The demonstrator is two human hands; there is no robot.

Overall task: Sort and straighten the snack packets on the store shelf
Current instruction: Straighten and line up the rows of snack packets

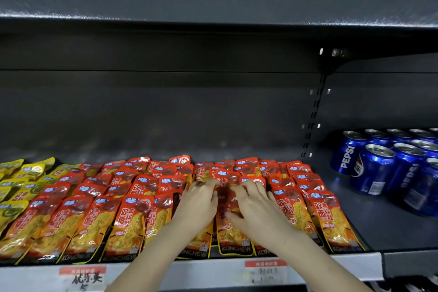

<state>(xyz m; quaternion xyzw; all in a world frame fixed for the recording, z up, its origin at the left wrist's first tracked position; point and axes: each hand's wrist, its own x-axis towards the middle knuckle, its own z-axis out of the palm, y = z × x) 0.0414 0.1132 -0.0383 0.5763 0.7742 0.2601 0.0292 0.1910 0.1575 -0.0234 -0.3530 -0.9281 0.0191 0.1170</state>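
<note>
Straightening red snack packets (pixel 129 218) at lower centre.
I am seeing the left hand (pixel 198 205) and right hand (pixel 254 207) pressing on them, fingers bent — whether they are gripping I cannot tell — just above the shelf edge (pixel 213 270).

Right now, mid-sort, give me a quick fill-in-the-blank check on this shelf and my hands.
The red packets under the left hand and right hand are branded ____.
The yellow packets lie to the ____ of them.
The blue cans read ____.
Missing: KONCHEW; left; PEPSI.
</note>
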